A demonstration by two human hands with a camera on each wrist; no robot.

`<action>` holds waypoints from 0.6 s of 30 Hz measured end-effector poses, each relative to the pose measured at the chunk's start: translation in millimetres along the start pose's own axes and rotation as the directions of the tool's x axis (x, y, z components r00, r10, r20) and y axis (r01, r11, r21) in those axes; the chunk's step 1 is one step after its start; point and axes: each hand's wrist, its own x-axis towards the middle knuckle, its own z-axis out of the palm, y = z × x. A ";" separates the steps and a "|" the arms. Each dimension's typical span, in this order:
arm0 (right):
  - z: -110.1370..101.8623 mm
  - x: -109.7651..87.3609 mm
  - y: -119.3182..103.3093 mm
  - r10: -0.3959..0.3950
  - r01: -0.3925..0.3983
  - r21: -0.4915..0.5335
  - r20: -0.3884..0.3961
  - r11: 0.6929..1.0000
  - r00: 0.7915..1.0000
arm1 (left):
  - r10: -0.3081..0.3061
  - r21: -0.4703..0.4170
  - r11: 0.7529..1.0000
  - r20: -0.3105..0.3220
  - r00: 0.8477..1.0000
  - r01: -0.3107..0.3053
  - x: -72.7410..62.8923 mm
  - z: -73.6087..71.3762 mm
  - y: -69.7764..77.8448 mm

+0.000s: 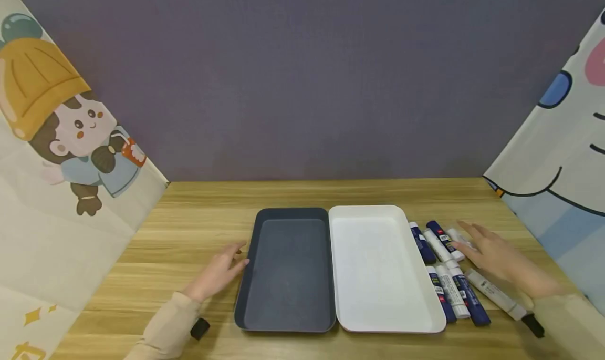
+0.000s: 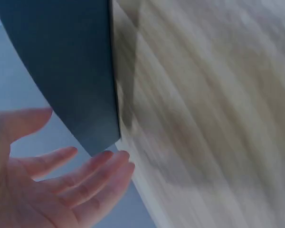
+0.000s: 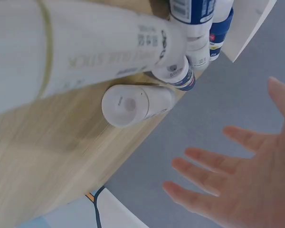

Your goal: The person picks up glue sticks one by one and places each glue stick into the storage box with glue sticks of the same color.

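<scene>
While the R hand [image 1: 491, 252] hangs by the glue sticks [image 1: 452, 291], fingers spread and holding nothing, the L hand [image 1: 215, 273], also empty, is at the L rim of the dark tray [image 1: 290, 276] (contact? can't quite tell); best pinch one stick mid-barrel, w/o rolling its neighbours, all R of the white tray [image 1: 385, 270]

Free passage above dark-grey rectangular tray [image 1: 290, 276] and adjoining white rectangular tray [image 1: 387, 276], rims low. Blue and white cylindrical glue sticks [image 1: 455, 292] crowd white tray's right side. Open strip of wood-grain tabletop [image 1: 293, 195] behind trays, ending at upright grey-purple panel [image 1: 321, 81].
</scene>
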 end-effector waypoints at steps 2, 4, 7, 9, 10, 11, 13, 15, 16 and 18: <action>-1.5 2.0 0.9 0.003 -0.003 0.000 0.010 1.000 1.000 | -0.017 -0.025 1.000 -0.007 1.000 0.017 0.7 1.3 0.6; -2.7 4.1 2.3 0.010 -0.010 0.001 0.025 1.000 1.000 | -0.044 -0.057 0.997 -0.013 0.999 0.043 1.5 2.4 0.9; -4.5 7.2 4.8 0.024 -0.024 0.016 0.044 1.000 0.999 | -0.098 -0.114 0.989 -0.011 0.995 0.096 2.8 4.1 1.0; -5.4 9.4 7.1 0.020 -0.021 0.035 0.050 0.999 0.999 | -0.135 -0.197 0.971 0.016 0.991 0.136 3.5 4.6 1.2; -5.8 10.4 8.2 0.019 -0.022 0.044 0.054 0.999 0.998 | -0.146 -0.245 0.958 0.036 0.989 0.150 3.6 4.5 1.1; -6.1 11.3 9.8 0.015 -0.018 0.053 0.056 0.998 0.998 | -0.153 -0.294 0.942 0.058 0.987 0.163 3.8 4.4 1.1; -6.2 13.1 12.7 0.008 -0.012 0.065 0.064 0.998 0.998 | -0.158 -0.389 0.902 0.106 0.982 0.187 4.1 3.8 0.7; -5.9 14.8 15.7 0.005 -0.009 0.065 0.069 0.998 0.998 | -0.152 -0.454 0.868 0.138 0.979 0.199 3.7 3.1 1.1; -5.7 15.6 17.3 0.004 -0.009 0.068 0.073 0.998 0.997 | -0.148 -0.478 0.854 0.152 0.977 0.204 3.6 2.6 1.1; -5.4 17.2 19.7 0.000 -0.006 0.074 0.077 0.997 0.997 | -0.152 -0.511 0.832 0.166 0.974 0.217 3.1 2.1 1.5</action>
